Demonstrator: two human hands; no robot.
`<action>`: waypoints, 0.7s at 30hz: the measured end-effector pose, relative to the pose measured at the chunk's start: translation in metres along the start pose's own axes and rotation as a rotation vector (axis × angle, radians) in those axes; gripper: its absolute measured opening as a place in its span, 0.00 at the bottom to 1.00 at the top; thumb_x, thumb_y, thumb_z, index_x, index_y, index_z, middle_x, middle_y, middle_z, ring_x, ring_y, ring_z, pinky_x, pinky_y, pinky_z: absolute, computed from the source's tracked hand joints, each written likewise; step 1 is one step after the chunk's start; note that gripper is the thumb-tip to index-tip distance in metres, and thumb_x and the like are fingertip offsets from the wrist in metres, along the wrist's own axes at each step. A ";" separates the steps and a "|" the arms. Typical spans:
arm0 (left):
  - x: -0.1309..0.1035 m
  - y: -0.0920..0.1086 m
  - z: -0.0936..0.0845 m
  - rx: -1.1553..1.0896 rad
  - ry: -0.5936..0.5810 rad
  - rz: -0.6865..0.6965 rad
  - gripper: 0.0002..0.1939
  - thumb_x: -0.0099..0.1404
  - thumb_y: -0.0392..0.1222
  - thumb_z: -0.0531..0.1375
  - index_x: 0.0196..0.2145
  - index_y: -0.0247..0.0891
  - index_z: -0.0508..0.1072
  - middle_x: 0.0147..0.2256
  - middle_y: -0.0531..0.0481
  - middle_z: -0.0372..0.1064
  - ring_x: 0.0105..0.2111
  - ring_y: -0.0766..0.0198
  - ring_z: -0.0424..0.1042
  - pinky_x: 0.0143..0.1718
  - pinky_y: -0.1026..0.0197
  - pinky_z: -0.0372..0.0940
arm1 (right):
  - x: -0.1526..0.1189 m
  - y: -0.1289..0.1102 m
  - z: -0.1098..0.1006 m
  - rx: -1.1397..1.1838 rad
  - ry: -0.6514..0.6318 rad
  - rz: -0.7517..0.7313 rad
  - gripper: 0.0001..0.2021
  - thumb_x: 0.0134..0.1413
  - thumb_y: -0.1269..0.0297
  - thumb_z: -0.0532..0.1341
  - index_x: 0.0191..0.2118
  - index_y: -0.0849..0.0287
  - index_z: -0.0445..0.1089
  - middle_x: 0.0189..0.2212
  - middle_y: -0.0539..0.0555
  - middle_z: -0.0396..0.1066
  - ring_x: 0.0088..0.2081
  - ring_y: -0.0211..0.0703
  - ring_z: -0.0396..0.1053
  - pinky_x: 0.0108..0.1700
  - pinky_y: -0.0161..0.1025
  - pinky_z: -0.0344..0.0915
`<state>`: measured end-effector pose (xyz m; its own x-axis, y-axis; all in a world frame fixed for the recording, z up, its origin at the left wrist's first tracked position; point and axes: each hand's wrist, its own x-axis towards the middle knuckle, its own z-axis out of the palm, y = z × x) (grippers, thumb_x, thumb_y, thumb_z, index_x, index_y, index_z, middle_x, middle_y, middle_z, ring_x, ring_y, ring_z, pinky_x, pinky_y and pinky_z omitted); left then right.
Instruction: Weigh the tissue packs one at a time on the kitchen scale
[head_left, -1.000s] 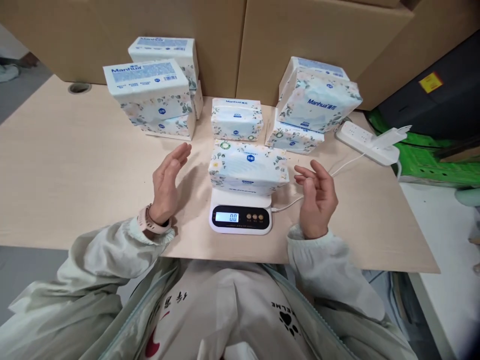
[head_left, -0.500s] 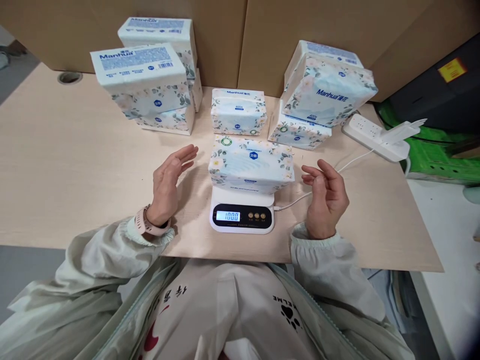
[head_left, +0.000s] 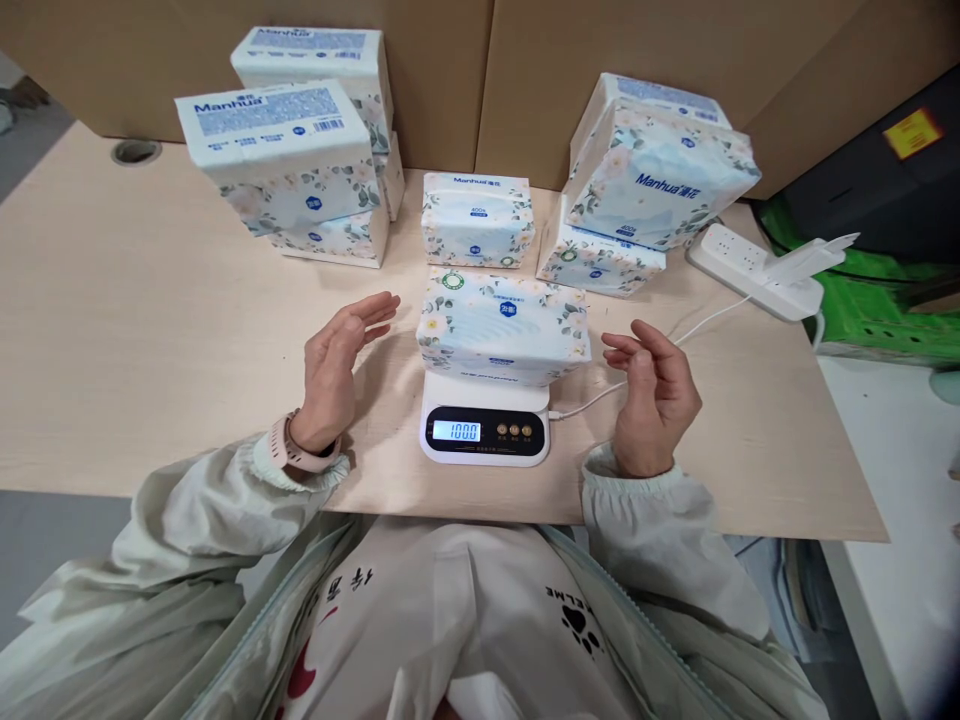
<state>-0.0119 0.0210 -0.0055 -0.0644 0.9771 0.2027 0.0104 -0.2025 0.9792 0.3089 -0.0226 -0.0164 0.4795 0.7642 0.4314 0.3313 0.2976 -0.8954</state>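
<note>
A floral pack of tissues (head_left: pixel 504 325) lies on a white digital kitchen scale (head_left: pixel 486 455), covering most of its platform. The lit display (head_left: pixel 457 431) reads 100.0, with three round buttons to its right. To the left of the pack is my left hand (head_left: pixel 337 372), open and holding nothing, fingers stretched toward it without touching. On the other side my right hand (head_left: pixel 651 395) is also open and empty, its fingers slightly curled and apart from the pack. A white cable runs from the scale's right side, passing behind my right hand.
Stacked tissue packs (head_left: pixel 300 160) stand at the back left, more packs (head_left: pixel 664 180) at the back right. A single pack (head_left: pixel 478 222) sits behind the scale. Cardboard (head_left: pixel 435 80) walls the table's rear. A white power strip (head_left: pixel 750 275) lies near a green crate (head_left: pixel 877 320).
Both hands stay almost still beside the pack, and the display still reads 100.0. The view has shifted very slightly.
</note>
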 end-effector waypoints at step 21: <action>0.001 0.005 0.001 -0.016 -0.007 -0.035 0.18 0.74 0.58 0.63 0.51 0.48 0.85 0.54 0.48 0.82 0.59 0.44 0.79 0.64 0.37 0.72 | -0.001 0.000 0.000 -0.011 -0.004 0.016 0.16 0.70 0.50 0.64 0.52 0.52 0.83 0.42 0.55 0.86 0.45 0.48 0.83 0.51 0.51 0.80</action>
<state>-0.0112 0.0205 -0.0002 -0.0575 0.9840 0.1689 -0.0074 -0.1696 0.9855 0.3088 -0.0235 -0.0164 0.4816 0.7712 0.4164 0.3322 0.2790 -0.9010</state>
